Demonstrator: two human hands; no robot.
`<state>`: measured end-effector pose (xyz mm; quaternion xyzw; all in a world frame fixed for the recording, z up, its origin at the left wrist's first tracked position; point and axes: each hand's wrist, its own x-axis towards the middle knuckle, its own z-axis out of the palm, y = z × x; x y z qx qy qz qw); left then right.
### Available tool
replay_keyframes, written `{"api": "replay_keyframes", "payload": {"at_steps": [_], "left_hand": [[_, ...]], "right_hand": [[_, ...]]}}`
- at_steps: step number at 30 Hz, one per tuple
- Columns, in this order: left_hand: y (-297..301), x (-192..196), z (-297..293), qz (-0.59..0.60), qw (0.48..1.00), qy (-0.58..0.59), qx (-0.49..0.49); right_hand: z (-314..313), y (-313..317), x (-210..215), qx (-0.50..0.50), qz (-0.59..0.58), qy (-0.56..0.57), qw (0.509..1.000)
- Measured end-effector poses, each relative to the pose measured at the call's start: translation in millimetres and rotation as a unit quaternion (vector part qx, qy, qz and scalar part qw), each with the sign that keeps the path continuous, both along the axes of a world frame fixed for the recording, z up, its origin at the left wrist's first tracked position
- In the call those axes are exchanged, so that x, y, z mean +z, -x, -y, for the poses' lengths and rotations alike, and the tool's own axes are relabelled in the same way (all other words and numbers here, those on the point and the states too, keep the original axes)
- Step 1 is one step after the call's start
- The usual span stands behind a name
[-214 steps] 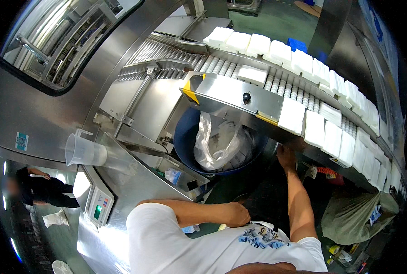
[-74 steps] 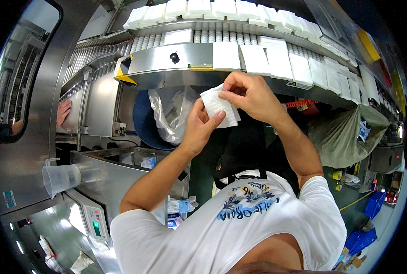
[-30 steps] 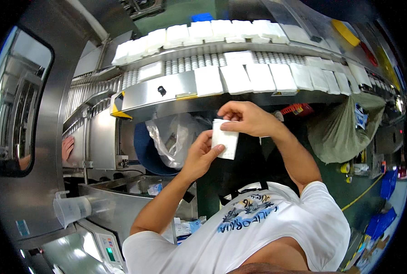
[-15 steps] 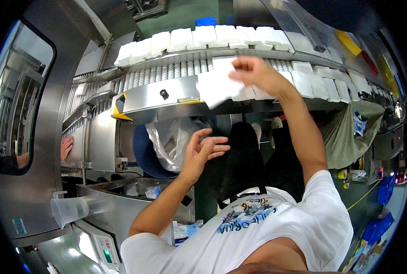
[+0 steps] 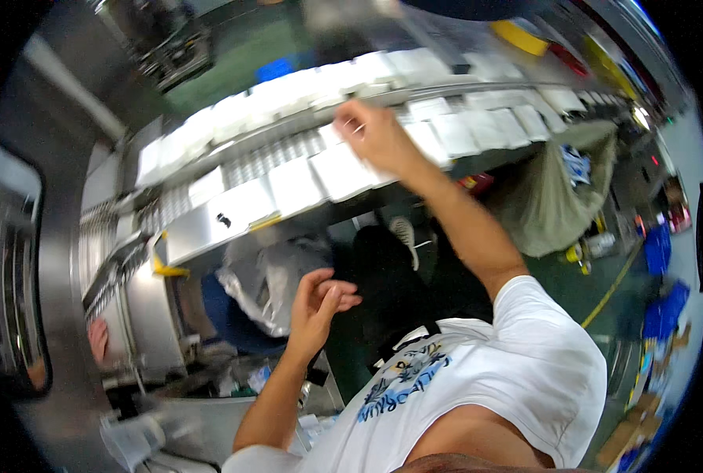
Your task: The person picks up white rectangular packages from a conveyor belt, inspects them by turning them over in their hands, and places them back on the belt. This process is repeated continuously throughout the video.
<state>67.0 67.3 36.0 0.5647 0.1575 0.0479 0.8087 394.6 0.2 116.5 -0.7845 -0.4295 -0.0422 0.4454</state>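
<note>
My right hand (image 5: 371,138) is above the roller conveyor (image 5: 277,155), its fingers curled and smeared by motion. Right below it are flat white folded packs (image 5: 340,171) along the conveyor's near edge; whether the fingers touch one is unclear. My left hand (image 5: 316,311) hovers lower, in front of my body, with loosely bent fingers apart and nothing in them. It is nearest to a blue bin (image 5: 229,315) lined with a clear plastic bag (image 5: 277,276).
Another row of white packs (image 5: 265,98) runs along the conveyor's far side. A draped olive cloth (image 5: 537,201) hangs at the right. Another person's hand (image 5: 98,339) shows at the far left by the metal machine. At lower left stands a clear plastic jug (image 5: 135,441).
The view has turned and shifted. A white pack that hung by my right hand over the conveyor edge now seems to lie among the others. My left hand stays open.
</note>
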Motion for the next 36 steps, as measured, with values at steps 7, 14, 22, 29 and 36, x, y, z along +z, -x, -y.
{"api": "replay_keyframes", "payload": {"at_steps": [7,14,22,29,36], "left_hand": [[1.5,11.1,10.2,-0.111,0.896,-0.349,-0.250],[33.9,-24.9,4.0,-0.143,0.753,-0.480,-0.426],[45.0,-23.6,13.5,-0.147,0.753,-0.500,-0.402],[33.5,-16.2,16.5,-0.147,0.743,-0.496,-0.424],[38.6,-16.0,18.1,-0.166,0.752,-0.468,-0.432]], "right_hand": [[90.4,93.0,-54.7,0.156,-0.046,0.031,0.986],[157.6,66.1,-176.1,-0.034,-0.103,0.239,0.965],[240.2,4.5,-267.8,-0.271,0.009,0.457,0.847],[240.4,-48.0,-279.6,-0.223,-0.012,0.501,0.836],[238.9,-45.5,-272.7,-0.234,-0.003,0.417,0.878]]}}
